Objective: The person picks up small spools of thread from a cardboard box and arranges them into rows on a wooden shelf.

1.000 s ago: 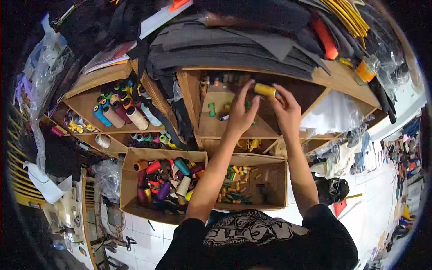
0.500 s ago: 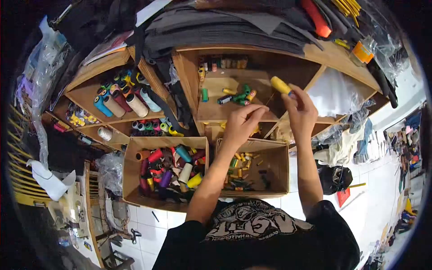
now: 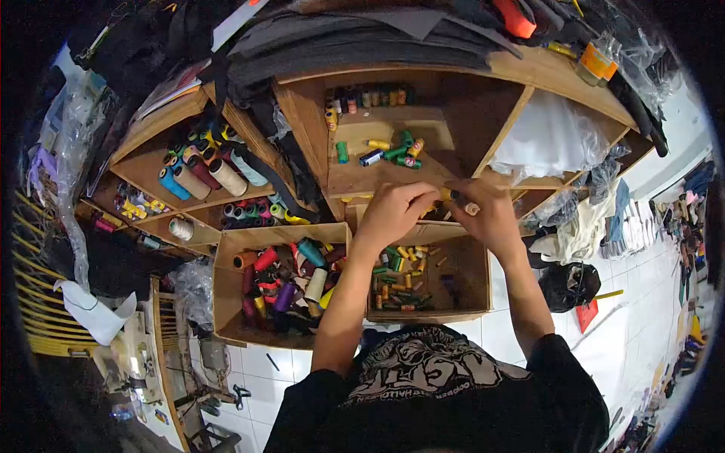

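The right hand point(image 3: 492, 214) grips a spool point(image 3: 471, 208), the left hand point(image 3: 396, 214) pinches narrowly, contents unclear, and the black shirt point(image 3: 445, 419) shows "HALLO".

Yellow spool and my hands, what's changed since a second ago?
Your left hand and right hand have dropped from in front of the open shelf to above the box of small spools. The yellow spool came down with them, seemingly still in the right hand but mostly hidden now. The box stayed put.
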Demonstrator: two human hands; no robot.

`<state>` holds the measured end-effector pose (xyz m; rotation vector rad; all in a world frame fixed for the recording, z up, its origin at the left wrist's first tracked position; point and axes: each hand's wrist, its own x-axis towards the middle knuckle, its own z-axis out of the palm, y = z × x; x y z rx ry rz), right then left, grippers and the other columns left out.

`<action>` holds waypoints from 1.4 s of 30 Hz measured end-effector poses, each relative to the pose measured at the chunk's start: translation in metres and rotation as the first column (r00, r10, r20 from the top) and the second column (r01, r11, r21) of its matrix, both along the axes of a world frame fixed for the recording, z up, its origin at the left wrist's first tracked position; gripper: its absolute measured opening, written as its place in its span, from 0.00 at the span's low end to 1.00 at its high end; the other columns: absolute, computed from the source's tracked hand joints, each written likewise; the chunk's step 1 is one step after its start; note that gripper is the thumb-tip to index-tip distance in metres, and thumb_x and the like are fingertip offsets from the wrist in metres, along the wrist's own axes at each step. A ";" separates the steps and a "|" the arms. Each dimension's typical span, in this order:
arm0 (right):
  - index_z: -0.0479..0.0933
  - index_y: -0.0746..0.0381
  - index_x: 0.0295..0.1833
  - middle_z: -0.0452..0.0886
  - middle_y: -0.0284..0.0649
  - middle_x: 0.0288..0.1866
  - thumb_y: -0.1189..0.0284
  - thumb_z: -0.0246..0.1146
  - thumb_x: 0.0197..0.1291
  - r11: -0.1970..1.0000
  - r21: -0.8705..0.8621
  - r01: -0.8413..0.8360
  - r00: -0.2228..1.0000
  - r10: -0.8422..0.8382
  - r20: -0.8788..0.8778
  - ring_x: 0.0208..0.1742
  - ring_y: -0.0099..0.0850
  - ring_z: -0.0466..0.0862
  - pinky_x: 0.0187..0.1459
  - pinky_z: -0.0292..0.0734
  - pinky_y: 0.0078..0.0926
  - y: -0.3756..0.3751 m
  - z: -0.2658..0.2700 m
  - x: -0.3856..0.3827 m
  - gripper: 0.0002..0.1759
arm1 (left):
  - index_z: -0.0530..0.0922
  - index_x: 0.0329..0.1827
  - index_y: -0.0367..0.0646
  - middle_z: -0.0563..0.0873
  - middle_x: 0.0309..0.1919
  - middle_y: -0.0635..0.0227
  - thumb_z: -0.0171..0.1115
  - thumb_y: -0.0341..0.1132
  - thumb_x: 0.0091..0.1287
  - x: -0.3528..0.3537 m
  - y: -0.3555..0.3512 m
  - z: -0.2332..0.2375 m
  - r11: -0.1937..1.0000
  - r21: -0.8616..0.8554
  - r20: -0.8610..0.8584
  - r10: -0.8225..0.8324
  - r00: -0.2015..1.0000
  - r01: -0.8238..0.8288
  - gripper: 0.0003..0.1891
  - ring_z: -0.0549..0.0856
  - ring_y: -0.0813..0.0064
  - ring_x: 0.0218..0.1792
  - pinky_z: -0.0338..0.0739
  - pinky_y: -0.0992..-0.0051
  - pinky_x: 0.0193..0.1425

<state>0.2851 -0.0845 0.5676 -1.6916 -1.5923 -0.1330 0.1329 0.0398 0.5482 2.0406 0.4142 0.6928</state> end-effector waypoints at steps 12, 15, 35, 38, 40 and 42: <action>0.78 0.71 0.54 0.84 0.42 0.41 0.76 0.67 0.59 0.935 0.081 -0.345 0.343 0.206 -0.916 0.40 0.26 0.84 0.43 0.81 0.21 -0.015 0.002 0.005 0.18 | 0.83 0.46 0.34 0.86 0.33 0.66 0.60 0.31 0.69 0.001 0.009 0.004 0.966 -0.148 0.194 -0.182 0.964 0.212 0.09 0.83 0.81 0.33 0.77 0.78 0.39; 0.75 0.71 0.57 0.83 0.42 0.45 0.77 0.64 0.61 0.941 0.237 -0.243 0.121 0.272 -0.955 0.42 0.26 0.84 0.46 0.80 0.20 -0.012 -0.010 -0.001 0.19 | 0.82 0.46 0.35 0.82 0.26 0.70 0.60 0.32 0.69 0.002 0.006 -0.010 0.909 -0.352 0.239 -0.144 0.960 0.224 0.10 0.78 0.85 0.27 0.73 0.81 0.32; 0.81 0.62 0.39 0.81 0.42 0.47 0.86 0.70 0.44 0.918 0.393 0.049 0.999 -0.049 -0.009 0.40 0.36 0.84 0.39 0.80 0.27 0.011 -0.029 -0.034 0.15 | 0.79 0.38 0.44 0.70 0.19 0.79 0.65 0.40 0.67 0.009 -0.029 -0.004 0.517 -0.836 0.326 0.202 0.924 0.183 0.09 0.70 0.84 0.18 0.61 0.83 0.20; 0.80 0.62 0.37 0.79 0.44 0.47 0.87 0.68 0.42 0.927 0.371 0.045 0.998 -0.053 0.013 0.45 0.40 0.82 0.42 0.79 0.31 0.014 -0.040 -0.036 0.14 | 0.79 0.36 0.43 0.70 0.19 0.79 0.66 0.39 0.65 0.010 -0.029 -0.011 0.432 -0.887 0.311 0.298 0.903 0.163 0.09 0.70 0.85 0.18 0.60 0.83 0.21; 0.79 0.63 0.36 0.78 0.44 0.47 0.87 0.67 0.41 0.934 0.356 0.002 0.999 -0.019 0.045 0.48 0.42 0.80 0.45 0.78 0.33 0.017 -0.043 -0.033 0.14 | 0.80 0.34 0.43 0.72 0.19 0.78 0.65 0.41 0.66 0.009 -0.026 -0.016 0.432 -0.899 0.245 0.344 0.906 0.079 0.11 0.73 0.85 0.19 0.61 0.82 0.22; 0.79 0.63 0.35 0.78 0.43 0.46 0.87 0.67 0.39 0.938 0.341 -0.067 0.994 0.035 0.099 0.49 0.41 0.80 0.46 0.78 0.33 0.020 -0.043 -0.028 0.14 | 0.79 0.34 0.43 0.71 0.19 0.78 0.66 0.39 0.65 0.007 -0.016 -0.023 0.360 -0.920 0.284 0.337 0.898 0.156 0.09 0.73 0.84 0.19 0.61 0.82 0.22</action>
